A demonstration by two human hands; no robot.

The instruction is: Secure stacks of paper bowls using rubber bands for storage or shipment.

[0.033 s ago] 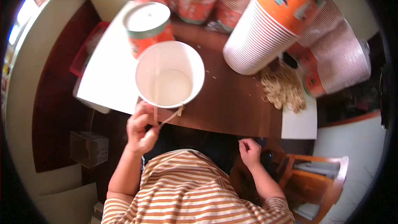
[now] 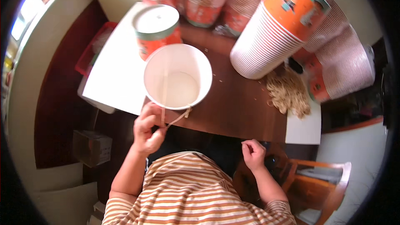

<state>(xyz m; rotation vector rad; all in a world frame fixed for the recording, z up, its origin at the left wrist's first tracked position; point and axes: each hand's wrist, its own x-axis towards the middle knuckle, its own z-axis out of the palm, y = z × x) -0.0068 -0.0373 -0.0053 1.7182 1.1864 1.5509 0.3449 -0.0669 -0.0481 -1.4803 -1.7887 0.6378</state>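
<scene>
A white paper bucket (image 2: 178, 60) sits near the front of the brown table, its open mouth facing me. My left hand (image 2: 149, 130) is just below the near rim, fingers closed on a thin beige cord (image 2: 176, 119). One strand of the cord runs up across the bucket's mouth; another slants to a knotted end near the rim. My right hand (image 2: 253, 154) is off the table's front edge, fingers curled, with nothing visible in it. Behind the bucket stands an orange and green paper bucket (image 2: 159, 41) with its white base up.
A tall stack of paper buckets (image 2: 266, 37) leans at the right, with more wrapped stacks (image 2: 208, 0) behind. A heap of beige cords (image 2: 288, 93) lies near a white board (image 2: 303, 127). A wooden chair (image 2: 314, 183) stands at lower right, a cardboard box (image 2: 91, 146) at left.
The whole view has shifted slightly, so the table and hands appear a little further right. The left hand keeps its hold on the cord.
</scene>
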